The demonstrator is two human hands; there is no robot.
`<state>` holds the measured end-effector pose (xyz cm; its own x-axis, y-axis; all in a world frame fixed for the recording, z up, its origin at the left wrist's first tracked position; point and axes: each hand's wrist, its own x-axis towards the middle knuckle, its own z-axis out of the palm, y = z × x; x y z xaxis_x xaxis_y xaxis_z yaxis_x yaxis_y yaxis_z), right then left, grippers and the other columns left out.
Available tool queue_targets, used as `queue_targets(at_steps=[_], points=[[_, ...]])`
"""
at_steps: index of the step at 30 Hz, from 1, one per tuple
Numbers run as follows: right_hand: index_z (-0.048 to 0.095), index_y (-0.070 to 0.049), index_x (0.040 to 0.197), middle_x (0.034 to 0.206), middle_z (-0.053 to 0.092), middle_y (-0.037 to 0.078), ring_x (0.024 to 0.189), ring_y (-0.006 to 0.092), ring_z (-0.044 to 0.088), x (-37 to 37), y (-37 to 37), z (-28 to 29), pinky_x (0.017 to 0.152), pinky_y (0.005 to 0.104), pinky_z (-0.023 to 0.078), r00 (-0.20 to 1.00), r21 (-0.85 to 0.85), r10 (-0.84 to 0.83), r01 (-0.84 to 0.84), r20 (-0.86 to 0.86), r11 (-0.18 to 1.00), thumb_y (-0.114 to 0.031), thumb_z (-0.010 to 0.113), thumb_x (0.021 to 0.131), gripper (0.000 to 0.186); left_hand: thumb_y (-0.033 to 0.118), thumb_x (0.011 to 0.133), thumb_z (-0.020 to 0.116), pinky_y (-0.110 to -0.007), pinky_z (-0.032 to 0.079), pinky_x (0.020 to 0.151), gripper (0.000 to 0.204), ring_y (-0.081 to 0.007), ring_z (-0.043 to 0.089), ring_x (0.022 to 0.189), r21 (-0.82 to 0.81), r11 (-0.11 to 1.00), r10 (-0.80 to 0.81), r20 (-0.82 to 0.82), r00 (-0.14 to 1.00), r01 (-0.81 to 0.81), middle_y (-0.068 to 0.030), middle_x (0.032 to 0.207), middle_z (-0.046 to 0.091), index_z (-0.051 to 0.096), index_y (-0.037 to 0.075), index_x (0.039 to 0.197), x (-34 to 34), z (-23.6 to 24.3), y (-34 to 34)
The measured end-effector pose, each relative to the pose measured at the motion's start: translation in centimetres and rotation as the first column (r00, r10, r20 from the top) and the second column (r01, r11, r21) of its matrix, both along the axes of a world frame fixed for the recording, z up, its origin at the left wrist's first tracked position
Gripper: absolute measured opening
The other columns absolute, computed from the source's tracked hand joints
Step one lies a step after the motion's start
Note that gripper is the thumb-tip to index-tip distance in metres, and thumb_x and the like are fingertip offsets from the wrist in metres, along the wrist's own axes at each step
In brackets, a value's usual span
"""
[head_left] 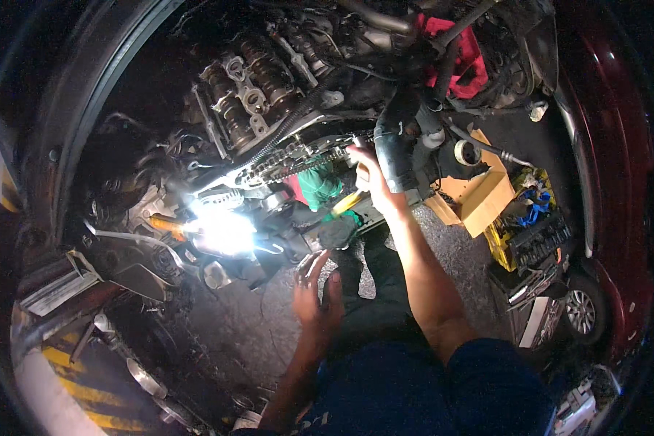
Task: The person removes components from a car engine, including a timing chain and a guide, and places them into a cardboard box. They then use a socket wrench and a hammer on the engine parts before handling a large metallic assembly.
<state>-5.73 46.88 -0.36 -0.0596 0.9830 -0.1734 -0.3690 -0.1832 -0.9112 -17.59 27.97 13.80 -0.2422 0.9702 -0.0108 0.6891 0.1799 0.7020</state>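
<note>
In the engine bay, an exposed engine (251, 87) has a metal chain (291, 160) along its near side. My right hand (370, 174) is raised at the chain's right end beside a black hose (392, 145), fingers curled on something silver I cannot make out clearly. My left hand (316, 291) is lower, fingers apart and loosely bent, holding nothing visible. Below the chain lie green material (320, 185) with red beside it and a yellow-handled item (347, 203). A lit work lamp (167, 224) glares over the left part of the engine, hiding detail there.
A red cloth (466, 65) lies at the back right. On the right are a cardboard box (479, 189), a tape roll (466, 152), a yellow toolbox (500, 240) with tools and a wheel (581, 305). A metal rail (58, 283) and yellow-striped floor marking (80, 378) are at left.
</note>
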Motion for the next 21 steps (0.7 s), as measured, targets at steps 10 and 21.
queue_targets(at_steps=[10, 21], points=[[0.062, 0.002, 0.103, 0.055, 0.031, -0.005, 0.043, 0.008, 0.03, 0.0, 0.0, 1.7, 0.046, 0.0237, 0.027, 0.407, -0.282, -0.087, -0.448, -0.909, 0.848, -0.022, 0.055, 0.097, 0.025, 0.014, 0.094, 0.058, -0.043, 0.045, 0.095, 0.032, -0.0355, 0.059, 0.107, 0.017, 1.0, -0.023, 0.015, 1.0, 0.023, -0.0203, 0.113, 0.063, 0.058, 0.001, 0.123, 0.4, -0.1, 0.3], [0.063, 0.001, 0.107, 0.058, 0.044, -0.003, 0.047, 0.0075, 0.038, 0.1, -0.1, 0.5, 0.047, 0.0248, 0.031, 0.615, -0.267, 0.029, -0.385, -0.788, 0.883, -0.022, 0.058, 0.095, 0.026, 0.017, 0.096, 0.057, -0.042, 0.044, 0.096, 0.032, -0.0348, 0.059, 0.109, 0.066, 0.996, -0.068, 0.024, 0.997, 0.067, -0.0197, 0.114, 0.062, 0.057, -0.001, 0.122, 0.5, -0.6, 0.3]])
